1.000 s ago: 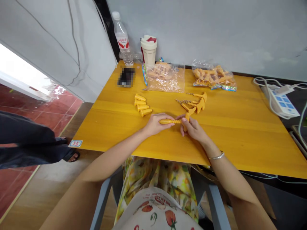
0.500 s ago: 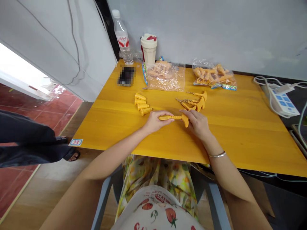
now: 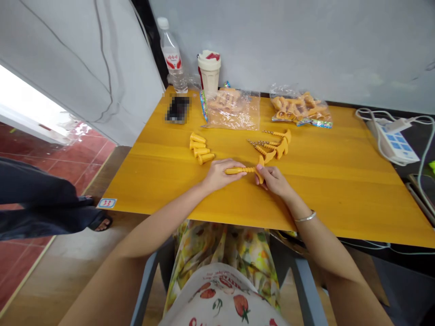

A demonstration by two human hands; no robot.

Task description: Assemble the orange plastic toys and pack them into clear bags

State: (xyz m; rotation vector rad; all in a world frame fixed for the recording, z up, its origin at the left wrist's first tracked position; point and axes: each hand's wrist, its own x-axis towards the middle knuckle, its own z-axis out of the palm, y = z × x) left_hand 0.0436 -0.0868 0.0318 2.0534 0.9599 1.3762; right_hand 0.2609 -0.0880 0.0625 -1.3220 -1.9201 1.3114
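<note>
My left hand (image 3: pixel 220 175) is closed round a ribbed yellow plastic sleeve (image 3: pixel 232 171), its narrow end toward the left. From the sleeve's right side runs the threaded shaft of an orange T-handled screw (image 3: pixel 249 170). My right hand (image 3: pixel 274 180) pinches the crossbar of that screw between thumb and fingers. Both pieces are in line, just above the tabletop; the screw's tip is hidden. Beyond my right hand lie several like T-handled screws (image 3: pixel 279 148) with spiral metal tips. Several loose yellow sleeves (image 3: pixel 201 150) lie beyond my left hand.
Clear bags with orange parts (image 3: pixel 231 106) (image 3: pixel 302 108) lie at the back of the yellow table (image 3: pixel 163 181). A water bottle (image 3: pixel 174 59), a lidded cup (image 3: pixel 209 72) and a blurred-out phone (image 3: pixel 178 108) stand or lie at back left. A power strip (image 3: pixel 397 142) is at right. A person's legs (image 3: pixel 44 199) show at left.
My right hand has shifted its hold on the T-handle, from over its far side to the near side. The crossbar has turned to another angle. My left hand keeps its grip.
</note>
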